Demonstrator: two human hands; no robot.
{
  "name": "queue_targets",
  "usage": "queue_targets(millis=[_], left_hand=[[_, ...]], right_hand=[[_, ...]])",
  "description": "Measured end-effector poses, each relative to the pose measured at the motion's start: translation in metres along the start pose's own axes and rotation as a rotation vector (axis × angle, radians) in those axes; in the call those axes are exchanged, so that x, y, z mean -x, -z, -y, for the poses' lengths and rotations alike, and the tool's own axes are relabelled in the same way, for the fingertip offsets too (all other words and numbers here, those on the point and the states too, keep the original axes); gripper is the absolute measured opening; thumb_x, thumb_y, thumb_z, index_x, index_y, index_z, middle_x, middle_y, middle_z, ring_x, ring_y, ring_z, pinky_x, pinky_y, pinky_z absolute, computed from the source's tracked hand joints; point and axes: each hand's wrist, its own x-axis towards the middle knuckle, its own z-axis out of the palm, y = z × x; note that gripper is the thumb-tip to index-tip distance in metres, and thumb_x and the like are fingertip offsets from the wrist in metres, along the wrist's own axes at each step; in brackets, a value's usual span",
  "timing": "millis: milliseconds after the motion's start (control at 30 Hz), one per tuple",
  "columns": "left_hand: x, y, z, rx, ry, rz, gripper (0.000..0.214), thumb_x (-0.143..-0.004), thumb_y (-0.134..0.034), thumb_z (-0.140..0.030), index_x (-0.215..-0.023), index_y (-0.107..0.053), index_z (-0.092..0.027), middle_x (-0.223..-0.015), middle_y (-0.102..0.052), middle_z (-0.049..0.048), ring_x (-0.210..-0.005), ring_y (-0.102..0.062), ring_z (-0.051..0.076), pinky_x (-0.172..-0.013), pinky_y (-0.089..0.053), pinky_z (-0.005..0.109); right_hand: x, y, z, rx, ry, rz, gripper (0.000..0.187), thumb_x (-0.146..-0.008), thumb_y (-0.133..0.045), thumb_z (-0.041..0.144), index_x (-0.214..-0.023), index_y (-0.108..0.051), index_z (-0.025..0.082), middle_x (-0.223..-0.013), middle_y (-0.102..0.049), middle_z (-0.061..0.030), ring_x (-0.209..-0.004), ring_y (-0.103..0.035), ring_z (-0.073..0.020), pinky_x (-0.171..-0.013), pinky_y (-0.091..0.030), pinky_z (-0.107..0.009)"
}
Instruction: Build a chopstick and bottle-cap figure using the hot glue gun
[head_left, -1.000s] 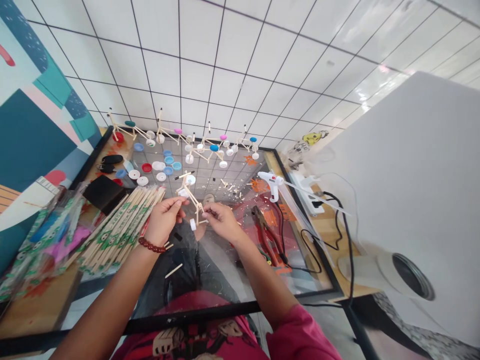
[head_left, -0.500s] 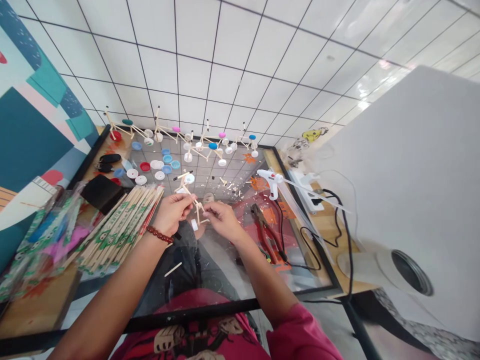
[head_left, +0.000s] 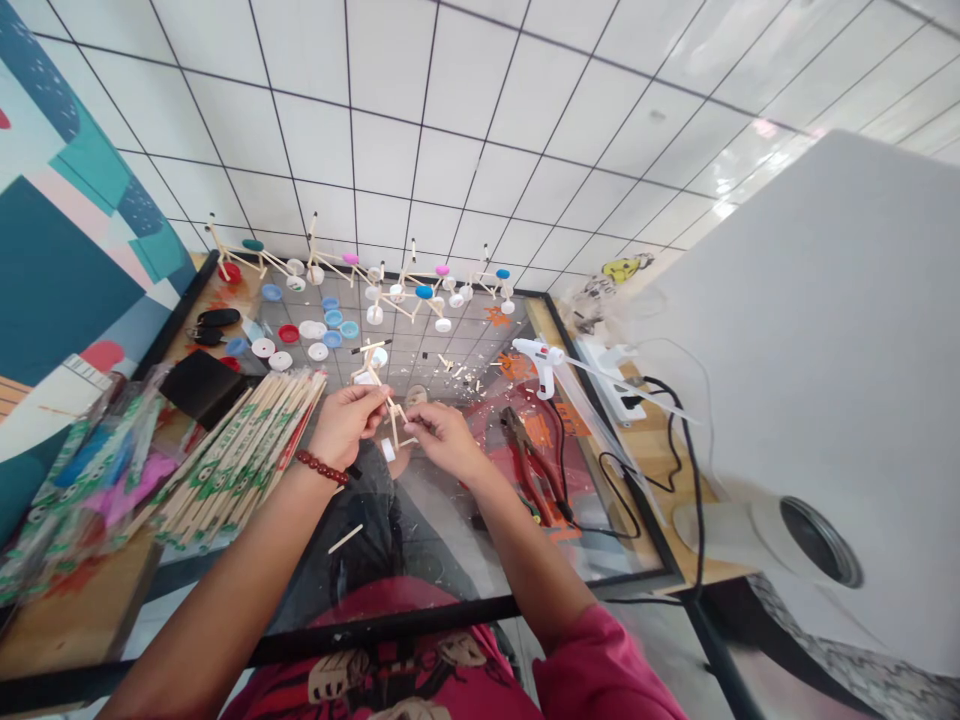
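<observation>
Between my hands is a small model bike (head_left: 394, 408) made of pale wooden sticks with white bottle caps as wheels. My left hand (head_left: 349, 424), with a beaded bracelet at the wrist, pinches the model's frame between thumb and fingers. My right hand (head_left: 444, 436) comes in from the other side, its fingertips closed on a short stick at the frame's rear. A dark-tipped crossbar (head_left: 371, 347) tops the far end of the model. One white cap wheel (head_left: 388, 450) hangs at the near end. My fingers hide part of the joints.
Finished stick models (head_left: 405, 290) line the wall side, with loose bottle caps (head_left: 332, 328) before them. Wrapped chopsticks (head_left: 232, 455) lie left. To the right are a white glue gun (head_left: 541, 362), red-handled pliers (head_left: 531, 465) and a cable. Wood scraps (head_left: 465, 375) litter the glass tabletop.
The view has shifted very slightly. Both hands keep the model in nearly the same place, and its dark-tipped crossbar end has tilted a little.
</observation>
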Motion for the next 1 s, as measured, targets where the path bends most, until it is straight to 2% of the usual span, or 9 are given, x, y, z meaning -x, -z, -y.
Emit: queue_targets(millis=[300,467,600,733,867,933,1000], left_hand=[[0.001,0.000,0.000,-0.017,-0.019,0.009,0.040,-0.065,-0.089,-0.048,-0.075,-0.075,-0.012,-0.057,-0.057,-0.0026,-0.044,-0.042,0.004,-0.039,-0.023,0.016],[0.009,0.010,-0.001,-0.075,-0.032,0.000,0.032,-0.067,-0.087,-0.043,-0.072,-0.075,-0.013,-0.057,-0.058,-0.0012,-0.043,-0.041,0.006,-0.039,-0.020,0.018],[0.016,0.041,-0.002,-0.261,-0.197,-0.086,0.023,-0.070,-0.084,-0.038,-0.081,-0.082,-0.017,-0.062,-0.065,0.0004,-0.048,-0.047,0.008,-0.043,-0.028,0.020],[0.007,0.068,-0.007,-0.395,-0.363,-0.227,0.019,-0.074,-0.081,-0.038,-0.081,-0.084,-0.020,-0.064,-0.071,0.0007,-0.051,-0.052,0.011,-0.049,-0.038,0.024],[-0.005,0.074,-0.014,-0.449,-0.432,-0.403,0.022,-0.064,-0.090,-0.036,-0.070,-0.078,-0.019,-0.070,-0.074,0.0029,-0.066,-0.064,0.018,-0.065,-0.052,0.032],[-0.010,0.075,-0.016,-0.486,-0.523,-0.410,0.025,-0.064,-0.091,-0.036,-0.066,-0.072,-0.019,-0.079,-0.076,0.0045,-0.076,-0.068,0.021,-0.074,-0.055,0.034],[-0.015,0.076,-0.016,-0.514,-0.604,-0.361,0.020,-0.070,-0.086,-0.035,-0.076,-0.074,-0.020,-0.092,-0.078,0.0057,-0.083,-0.071,0.021,-0.080,-0.057,0.034]], right_hand=[[0.002,0.007,0.001,0.040,0.048,-0.045,0.020,-0.096,-0.069,0.028,-0.112,-0.082,0.025,-0.097,-0.082,-0.0064,-0.088,-0.074,-0.0234,-0.086,-0.056,-0.038],[0.011,0.011,0.005,0.060,0.019,-0.132,0.034,-0.086,-0.082,0.035,-0.118,-0.077,0.025,-0.108,-0.082,-0.0070,-0.101,-0.074,-0.0273,-0.096,-0.056,-0.044],[0.022,0.026,-0.002,-0.001,-0.047,-0.293,0.023,-0.089,-0.072,0.035,-0.109,-0.077,0.023,-0.109,-0.082,-0.0073,-0.094,-0.073,-0.0236,-0.091,-0.058,-0.040],[0.031,0.036,-0.005,-0.031,-0.094,-0.386,0.019,-0.091,-0.065,0.035,-0.099,-0.077,0.023,-0.100,-0.081,-0.0063,-0.087,-0.072,-0.0216,-0.085,-0.058,-0.036],[0.039,0.029,0.012,0.051,-0.096,-0.397,0.014,-0.093,-0.063,0.031,-0.096,-0.075,0.025,-0.097,-0.080,-0.0058,-0.091,-0.072,-0.0234,-0.088,-0.057,-0.038],[0.045,0.022,0.022,0.132,-0.088,-0.382,0.011,-0.093,-0.064,0.029,-0.095,-0.074,0.025,-0.098,-0.079,-0.0059,-0.096,-0.072,-0.0251,-0.092,-0.056,-0.040],[0.051,0.017,0.029,0.211,-0.093,-0.370,0.010,-0.093,-0.065,0.027,-0.097,-0.073,0.025,-0.102,-0.078,-0.0074,-0.099,-0.071,-0.0273,-0.093,-0.055,-0.043]])
